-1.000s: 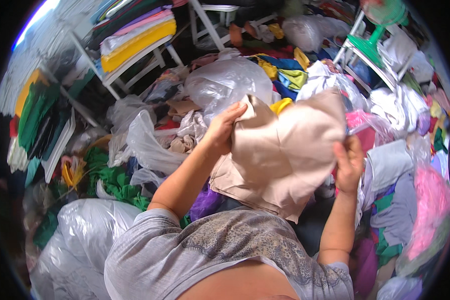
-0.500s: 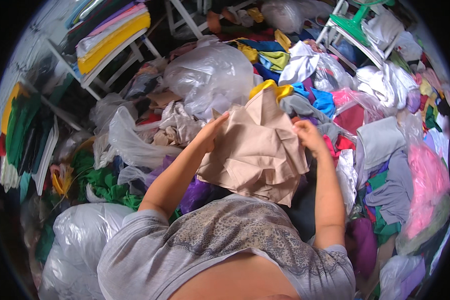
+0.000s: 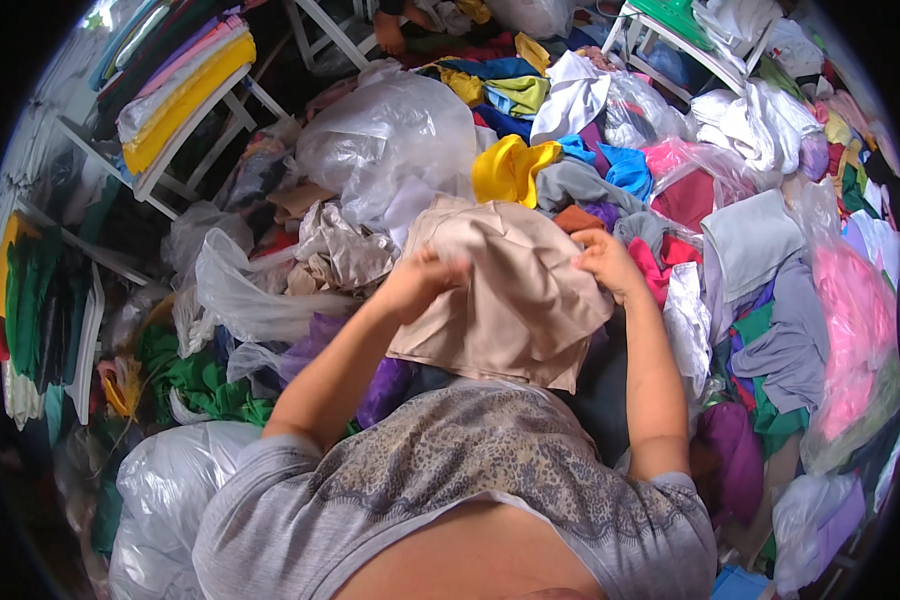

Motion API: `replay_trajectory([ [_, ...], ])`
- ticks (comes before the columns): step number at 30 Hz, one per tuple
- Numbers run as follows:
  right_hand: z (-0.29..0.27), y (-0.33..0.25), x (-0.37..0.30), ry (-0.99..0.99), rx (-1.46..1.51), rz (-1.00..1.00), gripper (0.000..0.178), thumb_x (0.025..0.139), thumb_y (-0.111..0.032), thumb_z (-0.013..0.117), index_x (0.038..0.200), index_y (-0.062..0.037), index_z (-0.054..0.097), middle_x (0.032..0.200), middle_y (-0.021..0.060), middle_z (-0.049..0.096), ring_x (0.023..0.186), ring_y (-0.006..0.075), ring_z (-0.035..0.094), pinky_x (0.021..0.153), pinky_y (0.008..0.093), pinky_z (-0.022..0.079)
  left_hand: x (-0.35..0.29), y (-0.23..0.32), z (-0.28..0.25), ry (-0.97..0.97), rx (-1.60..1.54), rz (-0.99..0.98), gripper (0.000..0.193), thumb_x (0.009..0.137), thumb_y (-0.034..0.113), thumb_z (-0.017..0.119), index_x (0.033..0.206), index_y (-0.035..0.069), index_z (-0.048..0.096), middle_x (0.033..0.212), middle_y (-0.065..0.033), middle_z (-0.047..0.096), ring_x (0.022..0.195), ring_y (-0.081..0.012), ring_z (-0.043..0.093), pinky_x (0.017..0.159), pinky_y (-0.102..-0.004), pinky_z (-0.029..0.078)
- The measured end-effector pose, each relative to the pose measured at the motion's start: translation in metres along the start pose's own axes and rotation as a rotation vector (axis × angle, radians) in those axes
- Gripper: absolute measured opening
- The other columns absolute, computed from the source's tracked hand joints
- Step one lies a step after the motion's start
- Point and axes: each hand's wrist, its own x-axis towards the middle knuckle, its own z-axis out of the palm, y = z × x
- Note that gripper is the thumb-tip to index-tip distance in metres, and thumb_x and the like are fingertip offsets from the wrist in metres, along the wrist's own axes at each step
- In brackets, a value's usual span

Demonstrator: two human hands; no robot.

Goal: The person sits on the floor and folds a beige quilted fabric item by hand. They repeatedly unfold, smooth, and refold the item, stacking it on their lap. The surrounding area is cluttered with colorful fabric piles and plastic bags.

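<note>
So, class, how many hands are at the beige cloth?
2: left hand, blurred, over the left part of the beige cloth; right hand at its right edge. Any beneath it would be hidden.

Passage: open air between left hand [image 3: 428, 284] and right hand [image 3: 610, 264], above the beige cloth [image 3: 505, 300].
Obstacles: beyond the left hand, large clear plastic bag [image 3: 385, 135]; left of it, crumpled translucent bag [image 3: 255, 295]; beyond the right hand, grey cloth [image 3: 582, 188]; just right, bunched red cloth [image 3: 648, 272].

In our grip we see matt, softly creased beige cloth [image 3: 515, 310]; beyond it, a glossy, wrinkled translucent plastic bag [image 3: 390, 140]; well right of the grip, smooth, matt light-grey fabric [image 3: 753, 245]
</note>
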Motion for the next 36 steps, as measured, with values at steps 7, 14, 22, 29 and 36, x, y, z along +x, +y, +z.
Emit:
replay_trajectory([
  [7,-0.003,-0.034,-0.019,0.055,0.277,-0.215,0.031,0.089,-0.001,0.067,0.119,-0.0015,0.061,0.098,0.0051,0.068,0.089,0.0119,0.064,0.084,0.0248,0.049,0.047,0.024,-0.010,-0.121,-0.153,-0.015,0.045,0.097,0.037,0.066,0.133,0.011,0.058,0.121,-0.0037,0.067,0.107,-0.0189,0.064,0.097,-0.0382,0.050],
  [14,0.033,0.015,-0.020,0.035,0.060,-0.170,0.064,0.078,0.002,0.077,0.138,-0.0035,0.053,0.129,0.0100,0.059,0.121,0.0189,0.054,0.102,0.0324,0.045,0.050,0.014,-0.013,0.067,0.096,-0.059,0.062,0.090,0.002,0.067,0.145,0.016,0.041,0.115,-0.0072,0.064,0.096,-0.0210,0.069,0.075,-0.0393,0.062],
  [22,0.006,-0.052,-0.015,0.439,-0.030,-0.366,0.052,0.078,0.003,0.076,0.128,-0.0050,0.062,0.111,0.0103,0.068,0.102,0.0192,0.064,0.091,0.0315,0.052,0.072,0.093,0.021,0.072,0.246,0.306,0.080,0.082,-0.005,0.070,0.152,0.012,0.035,0.124,-0.0124,0.061,0.103,-0.0221,0.066,0.085,-0.0339,0.060],
  [29,0.043,-0.060,-0.095,0.437,-0.661,-0.598,0.045,0.074,-0.002,0.077,0.118,-0.0035,0.066,0.113,0.0152,0.067,0.109,0.0329,0.064,0.095,0.0402,0.051,-0.007,0.047,-0.009,0.200,0.554,0.236,0.103,0.079,-0.010,0.071,0.162,0.016,0.015,0.142,-0.0158,0.052,0.119,-0.0221,0.058,0.093,-0.0323,0.054],
  [36,0.095,-0.024,-0.118,0.022,-0.887,-0.079,0.064,0.071,-0.027,0.086,0.128,-0.0118,0.063,0.124,0.0168,0.056,0.110,0.0385,0.062,0.093,0.0459,0.051,-0.072,-0.008,-0.058,0.293,1.202,-0.037,0.092,0.084,0.024,0.079,0.159,0.020,0.025,0.102,-0.0232,0.068,0.094,-0.0331,0.067,0.082,-0.0352,0.052],
])
